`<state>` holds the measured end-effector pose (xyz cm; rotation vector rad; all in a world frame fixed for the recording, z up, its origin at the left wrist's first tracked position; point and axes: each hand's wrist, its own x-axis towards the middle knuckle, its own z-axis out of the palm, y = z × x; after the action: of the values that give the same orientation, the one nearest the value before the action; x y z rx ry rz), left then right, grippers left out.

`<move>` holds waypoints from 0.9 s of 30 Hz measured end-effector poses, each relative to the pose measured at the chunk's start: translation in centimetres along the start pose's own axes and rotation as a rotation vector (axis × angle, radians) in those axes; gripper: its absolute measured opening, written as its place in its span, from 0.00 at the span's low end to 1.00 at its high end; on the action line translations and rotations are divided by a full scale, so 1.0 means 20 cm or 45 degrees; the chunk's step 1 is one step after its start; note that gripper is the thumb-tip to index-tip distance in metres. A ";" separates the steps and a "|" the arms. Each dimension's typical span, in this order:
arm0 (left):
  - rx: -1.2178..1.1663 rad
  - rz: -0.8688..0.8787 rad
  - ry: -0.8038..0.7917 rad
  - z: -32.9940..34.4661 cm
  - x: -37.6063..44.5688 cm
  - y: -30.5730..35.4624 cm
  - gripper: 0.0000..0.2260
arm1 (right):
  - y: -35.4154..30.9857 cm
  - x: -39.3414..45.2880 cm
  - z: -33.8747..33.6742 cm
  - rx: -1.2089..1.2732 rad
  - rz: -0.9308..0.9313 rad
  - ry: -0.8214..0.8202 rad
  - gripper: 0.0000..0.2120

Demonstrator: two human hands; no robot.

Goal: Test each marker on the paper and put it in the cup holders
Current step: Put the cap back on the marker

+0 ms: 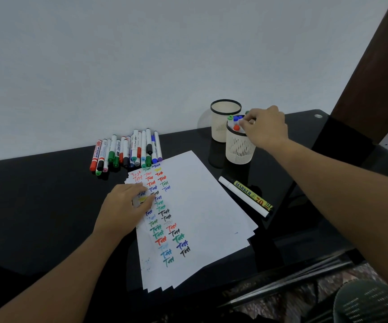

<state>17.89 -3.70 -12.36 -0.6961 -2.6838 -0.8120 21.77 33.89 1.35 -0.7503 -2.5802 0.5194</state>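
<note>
Right hand [264,127] pinches a marker into the near cream slotted plastic cup holder [239,148]; left hand [125,206] presses flat, fingers extended, on the white paper stack [202,206]. Untested capped plastic markers [128,150] lie bunched on the black counter [37,194]: probably light, rigid, smooth, prone to rolling, so grip mid-barrel.

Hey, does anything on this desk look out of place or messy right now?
Two markers lie apart on the black desk right of the paper stack, away from the marker pile and the cups. The stack's sheets are fanned unevenly, and faint blue speckles stain the top sheet's lower left edge. Nothing looks spilled or broken.
</note>
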 end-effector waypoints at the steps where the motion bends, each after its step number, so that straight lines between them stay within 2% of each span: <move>1: -0.001 0.002 0.001 0.00 0.00 0.00 0.19 | 0.00 -0.01 0.00 0.005 -0.014 0.038 0.13; 7: 0.003 0.005 -0.007 0.00 0.00 0.01 0.19 | -0.09 -0.13 0.03 0.137 -0.259 0.336 0.11; 13: 0.010 0.010 0.015 -0.01 -0.01 0.02 0.21 | -0.24 -0.38 0.15 0.368 -0.547 0.372 0.09; 15: -0.002 -0.003 0.011 -0.01 0.00 0.02 0.21 | -0.28 -0.44 0.21 0.345 -0.687 0.225 0.08; 17: -0.005 -0.019 0.003 -0.01 0.00 0.01 0.22 | -0.32 -0.48 0.30 0.185 -0.785 -0.055 0.09; 20: 0.002 -0.049 -0.005 -0.01 0.00 0.02 0.22 | -0.36 -0.48 0.47 0.040 -0.753 -0.386 0.14; 27: -0.002 -0.038 0.013 0.00 0.01 0.00 0.22 | -0.48 -0.38 0.70 -0.103 -0.749 -0.572 0.25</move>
<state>17.79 -3.59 -12.21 -0.6521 -2.6906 -0.8233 16.94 18.79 -8.36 0.1489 -3.0537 0.4249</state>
